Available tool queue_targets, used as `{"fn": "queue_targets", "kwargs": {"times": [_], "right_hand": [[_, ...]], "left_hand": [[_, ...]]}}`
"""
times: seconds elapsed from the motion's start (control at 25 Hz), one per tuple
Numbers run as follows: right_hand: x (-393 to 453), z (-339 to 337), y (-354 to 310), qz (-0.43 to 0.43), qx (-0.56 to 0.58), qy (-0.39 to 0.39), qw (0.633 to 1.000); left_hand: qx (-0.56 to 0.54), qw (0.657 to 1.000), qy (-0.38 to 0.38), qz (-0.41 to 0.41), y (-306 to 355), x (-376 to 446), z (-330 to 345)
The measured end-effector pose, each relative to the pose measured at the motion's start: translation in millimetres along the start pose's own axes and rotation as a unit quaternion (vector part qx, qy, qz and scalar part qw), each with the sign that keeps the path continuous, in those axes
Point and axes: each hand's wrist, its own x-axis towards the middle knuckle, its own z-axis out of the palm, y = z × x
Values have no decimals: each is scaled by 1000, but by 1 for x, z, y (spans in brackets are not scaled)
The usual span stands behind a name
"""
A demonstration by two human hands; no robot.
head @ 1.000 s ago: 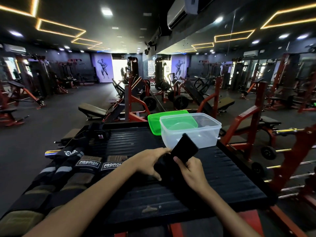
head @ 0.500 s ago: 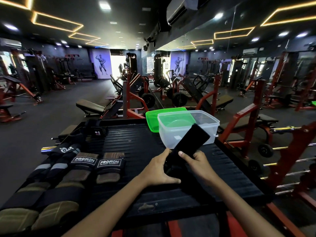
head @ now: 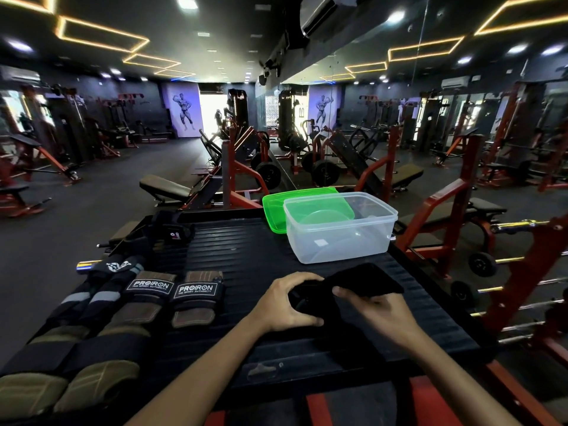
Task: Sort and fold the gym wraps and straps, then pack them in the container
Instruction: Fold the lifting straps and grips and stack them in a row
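Both hands work a black fabric wrap (head: 350, 287) on the ribbed black bench (head: 246, 256).

The left hand (head: 284, 305) has its fingers curled round the wrap's bunched end; the right hand (head: 378, 312) pinches its flat end. The clear plastic container (head: 341, 238) stands just beyond, in front of a green lid (head: 273, 207).

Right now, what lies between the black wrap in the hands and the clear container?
Only bare ribbed black platform shows between the black wrap and the clear container in the head view.
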Motion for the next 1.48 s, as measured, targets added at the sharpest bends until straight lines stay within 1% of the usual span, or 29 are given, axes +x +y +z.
{"fn": "queue_targets", "kwargs": {"times": [0.04,0.08,0.12,0.16,0.24,0.32,0.4,0.48,0.56,0.68,0.72,0.8,0.88,0.96,1.0,1.08,1.16,1.24,1.32,1.36,1.4,1.48], "right_hand": [[-3,0,2,-42,-68,-14,997],[-7,1,5,-96,-136,-37,985],[-12,3,9,-146,-186,-53,970],[-16,6,15,-174,-216,-60,959],[-21,10,19,-200,-231,-102,947],[-25,11,21,-231,-277,-121,925],[-28,12,21,-246,-333,-138,900],[-26,13,18,-245,-375,-146,882],[-23,13,19,-250,-381,-146,878],[-24,11,20,-259,-378,-136,878],[-23,10,22,-258,-366,-129,885],[-15,5,19,-210,-292,-106,927],[-2,2,13,-132,-200,-63,969],[11,2,4,-28,-125,-20,992],[16,4,3,5,-110,0,994],[19,10,8,42,-116,17,992],[17,20,11,73,-94,30,992],[17,26,10,100,-113,50,987],[17,31,1,85,-183,23,979],[15,34,-4,65,-195,1,979],[11,37,-10,51,-202,-26,978],[4,40,-14,25,-272,-83,958]], "left_hand": [[-4,1000,-1,3,-1,0,0],[-11,1000,-1,5,-3,0,0],[-26,1000,-1,6,-4,1,0],[-42,999,-2,7,-4,1,0],[-56,998,-8,7,-2,2,0],[-44,999,-16,6,-1,2,0],[13,999,-43,27,0,0,-5],[113,988,-80,71,-3,0,-14],[170,975,-90,111,-5,-1,-21],[184,972,-77,125,-6,-3,-19],[173,976,-62,115,-6,-3,-17],[116,991,-23,70,0,-3,-16],[45,999,12,11,7,-2,-16],[-34,998,41,-28,8,-1,-13],[-79,995,52,-43,11,-2,-12],[-127,987,65,-80,15,-1,-14],[-119,985,66,-108,17,1,-14],[-87,985,77,-131,20,2,-12],[-86,979,97,-156,20,1,-11],[-91,977,100,-163,19,-1,-13],[-85,977,95,-169,18,-2,-16],[-65,977,80,-189,20,-3,-20]]}}
